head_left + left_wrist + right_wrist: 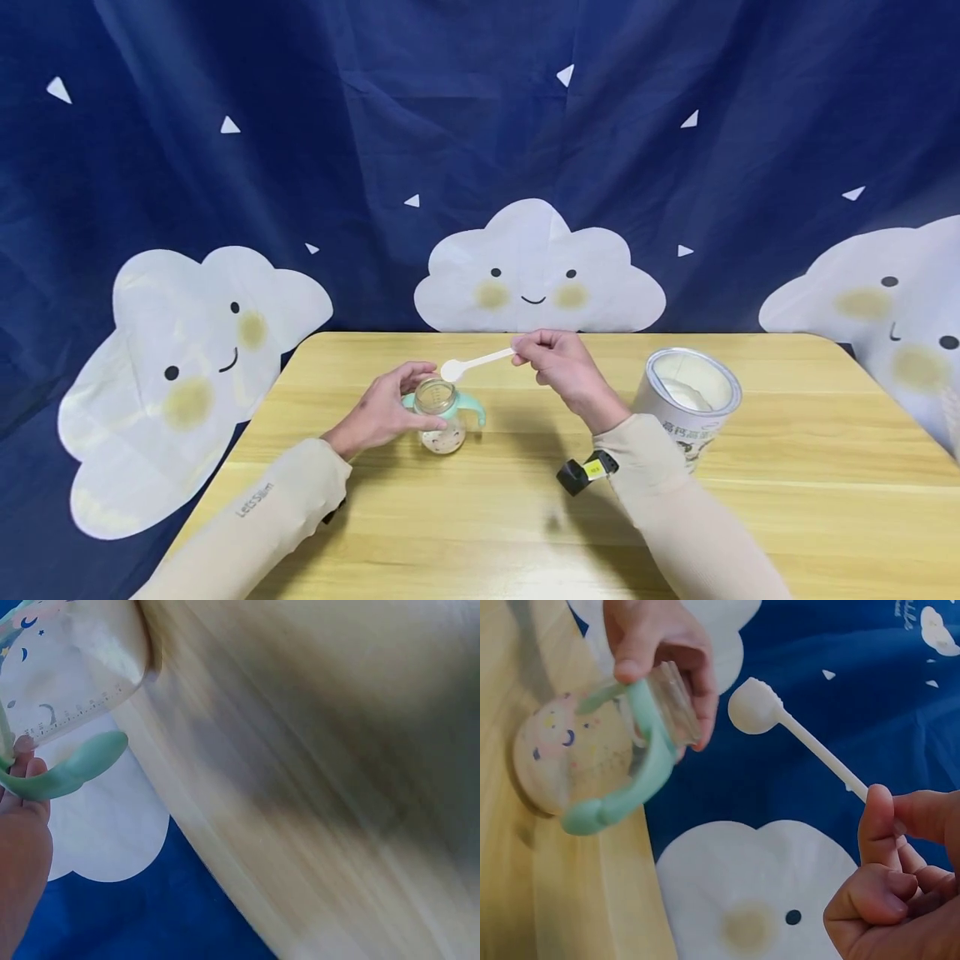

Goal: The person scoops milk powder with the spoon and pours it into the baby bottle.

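A clear baby bottle (441, 437) with a mint-green two-handled collar stands upright and uncapped on the table. My left hand (384, 408) holds it around the neck, thumb in front and fingers behind. My right hand (562, 365) pinches the end of a long-handled white milk powder scoop (485, 359). In the head view the scoop's bowl overlaps the far side of the bottle's mouth. The right wrist view shows that bowl (753, 706) heaped with white powder, up off the bottle's open rim. Measuring marks and small moon prints show on the bottle (79, 671) in the left wrist view.
To the right of my right forearm stands an open milk powder can (686, 417) with white powder inside. The wooden table (480, 533) ends at a dark blue curtain (480, 125) printed with smiling clouds. A black strap camera (587, 471) sits on my right wrist.
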The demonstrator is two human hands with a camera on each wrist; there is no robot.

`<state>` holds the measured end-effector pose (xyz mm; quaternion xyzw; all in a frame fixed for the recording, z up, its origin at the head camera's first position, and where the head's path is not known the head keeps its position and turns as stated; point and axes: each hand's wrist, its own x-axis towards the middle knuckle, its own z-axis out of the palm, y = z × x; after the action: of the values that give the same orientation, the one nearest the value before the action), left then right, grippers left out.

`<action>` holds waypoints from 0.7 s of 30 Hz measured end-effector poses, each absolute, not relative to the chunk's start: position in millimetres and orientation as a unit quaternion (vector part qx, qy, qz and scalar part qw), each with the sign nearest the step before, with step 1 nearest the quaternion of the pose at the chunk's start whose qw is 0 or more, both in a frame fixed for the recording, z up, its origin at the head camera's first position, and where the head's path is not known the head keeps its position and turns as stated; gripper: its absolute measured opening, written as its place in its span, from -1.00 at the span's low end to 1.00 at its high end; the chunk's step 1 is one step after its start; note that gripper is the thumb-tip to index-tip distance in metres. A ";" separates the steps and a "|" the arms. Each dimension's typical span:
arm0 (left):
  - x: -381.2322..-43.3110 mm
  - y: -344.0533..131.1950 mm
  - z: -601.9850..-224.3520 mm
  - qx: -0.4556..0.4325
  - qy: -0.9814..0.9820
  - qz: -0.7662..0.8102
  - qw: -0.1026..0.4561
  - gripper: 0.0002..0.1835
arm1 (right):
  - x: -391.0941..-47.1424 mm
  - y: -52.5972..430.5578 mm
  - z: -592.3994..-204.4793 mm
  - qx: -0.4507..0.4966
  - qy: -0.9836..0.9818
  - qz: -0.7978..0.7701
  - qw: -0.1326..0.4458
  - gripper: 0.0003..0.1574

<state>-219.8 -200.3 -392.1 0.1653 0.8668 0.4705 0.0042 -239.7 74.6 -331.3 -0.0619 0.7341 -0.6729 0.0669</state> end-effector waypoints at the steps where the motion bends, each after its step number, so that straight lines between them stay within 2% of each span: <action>1: -220.2 -200.2 -392.3 0.165 0.867 0.469 0.006 -0.11 | -239.5 72.6 -332.2 -0.060 0.738 -0.669 0.067 -0.79; 9: -221.1 -200.1 -395.0 0.170 0.864 0.474 0.003 -0.13 | -237.0 56.4 -343.1 -0.073 0.772 -0.628 0.066 -0.80; 21: -220.9 -200.0 -393.0 0.167 0.860 0.482 0.011 -0.12 | -226.6 53.9 -346.9 -0.236 0.856 -0.456 -0.066 -0.85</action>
<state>-220.9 -200.0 -393.0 0.1667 0.8600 0.4821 0.0109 -226.6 53.9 -346.9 -0.2355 0.8556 -0.4562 -0.0662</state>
